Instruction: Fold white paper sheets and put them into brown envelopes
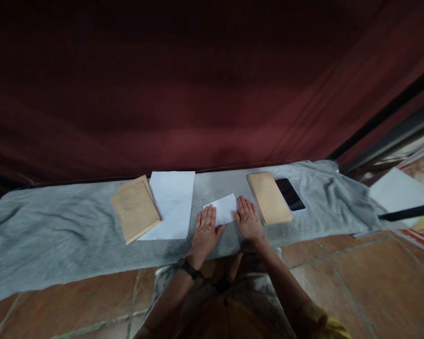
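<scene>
My left hand [204, 230] lies flat, fingers stretched out, pressing the left edge of a small folded white paper [223, 208] on a grey cloth [56, 235]. My right hand [248, 217] rests flat with spread fingers on the paper's right edge. Neither hand holds anything. A black band sits on my left wrist.
Left of my hands lie a larger white sheet [172, 202] and a brown envelope stack [135, 208]. To the right lie another brown envelope stack [269, 197] and a dark phone [290, 194]. A dark red curtain [198, 84] hangs behind. Tiled floor [356, 287] lies below.
</scene>
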### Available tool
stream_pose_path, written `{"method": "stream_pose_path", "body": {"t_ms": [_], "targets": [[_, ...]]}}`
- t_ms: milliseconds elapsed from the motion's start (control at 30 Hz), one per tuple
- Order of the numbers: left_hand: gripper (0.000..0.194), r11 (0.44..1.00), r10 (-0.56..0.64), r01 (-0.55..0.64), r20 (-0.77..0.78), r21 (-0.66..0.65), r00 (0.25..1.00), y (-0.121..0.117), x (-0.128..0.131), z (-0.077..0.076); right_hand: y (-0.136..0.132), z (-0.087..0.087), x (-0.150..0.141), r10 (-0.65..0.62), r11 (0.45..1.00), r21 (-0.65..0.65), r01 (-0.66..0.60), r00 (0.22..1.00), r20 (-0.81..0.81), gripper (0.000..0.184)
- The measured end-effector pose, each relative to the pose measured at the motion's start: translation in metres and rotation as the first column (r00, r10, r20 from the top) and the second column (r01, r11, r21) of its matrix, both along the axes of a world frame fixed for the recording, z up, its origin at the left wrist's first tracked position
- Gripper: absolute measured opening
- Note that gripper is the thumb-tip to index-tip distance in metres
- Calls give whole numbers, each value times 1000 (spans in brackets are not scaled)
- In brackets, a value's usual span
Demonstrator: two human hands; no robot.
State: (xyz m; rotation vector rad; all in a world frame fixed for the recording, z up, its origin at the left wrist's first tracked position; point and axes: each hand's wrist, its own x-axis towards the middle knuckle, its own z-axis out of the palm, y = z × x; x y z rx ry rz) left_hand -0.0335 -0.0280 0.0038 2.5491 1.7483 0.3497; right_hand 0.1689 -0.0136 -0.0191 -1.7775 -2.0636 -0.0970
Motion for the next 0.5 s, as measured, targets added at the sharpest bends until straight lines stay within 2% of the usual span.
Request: {"method": "stream_pose_path", "body": {"t_ms": [300, 400, 500], "targets": [[47, 994, -93, 83, -139, -75, 986, -5, -5, -2, -7, -3, 7, -1, 1000, 15, 2, 997, -81, 48], [51, 989, -109, 92, -150, -114, 983, -4, -1, -1, -6, -3, 8, 7, 1000, 23, -5, 992, -123, 48], [57, 986, -109, 98, -78, -136, 991, -1, 1, 6, -6, -2, 8, 12, 999, 36, -6, 981, -193, 47]]}}
